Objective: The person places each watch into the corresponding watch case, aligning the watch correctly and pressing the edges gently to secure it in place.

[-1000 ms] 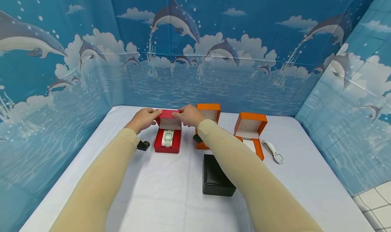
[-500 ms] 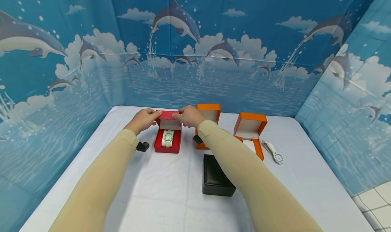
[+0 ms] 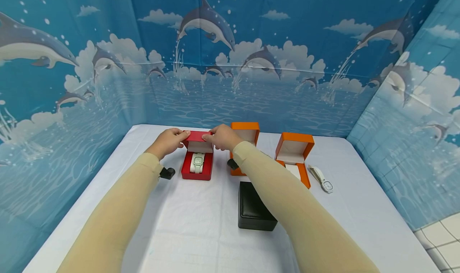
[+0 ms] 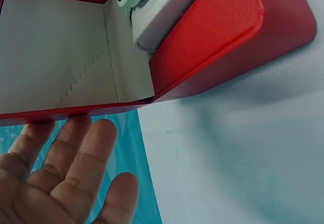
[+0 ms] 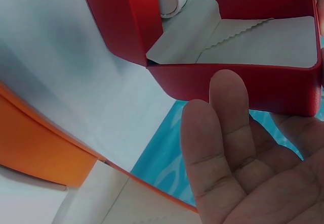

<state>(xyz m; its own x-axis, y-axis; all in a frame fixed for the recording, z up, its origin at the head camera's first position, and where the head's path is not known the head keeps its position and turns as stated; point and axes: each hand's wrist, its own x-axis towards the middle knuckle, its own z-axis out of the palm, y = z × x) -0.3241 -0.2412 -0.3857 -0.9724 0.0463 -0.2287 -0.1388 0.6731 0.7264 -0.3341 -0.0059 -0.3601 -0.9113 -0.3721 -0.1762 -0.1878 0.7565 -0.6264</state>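
Note:
An open red box [image 3: 197, 170] stands on the white table [image 3: 179, 229] with its lid [image 3: 198, 138] upright. A pale green watch [image 3: 197, 162] lies on the cushion inside. My left hand [image 3: 171, 140] pinches the lid's left top corner, thumb in front and fingers [image 4: 76, 163] behind the lid [image 4: 50, 57]. My right hand [image 3: 218, 136] pinches the right top corner the same way. In the right wrist view its fingers [image 5: 238, 133] lie behind the lid [image 5: 243, 90].
An open orange box [image 3: 246, 134] stands just right of my right hand. A second open orange box [image 3: 295, 148] stands farther right, with a white watch [image 3: 322, 180] lying beside it. A shut black box [image 3: 254, 209] sits near me under my right forearm. Dolphin-print walls close three sides.
The lid's top edge sits a touch lower and nearer to me under both hands. Nothing else has moved.

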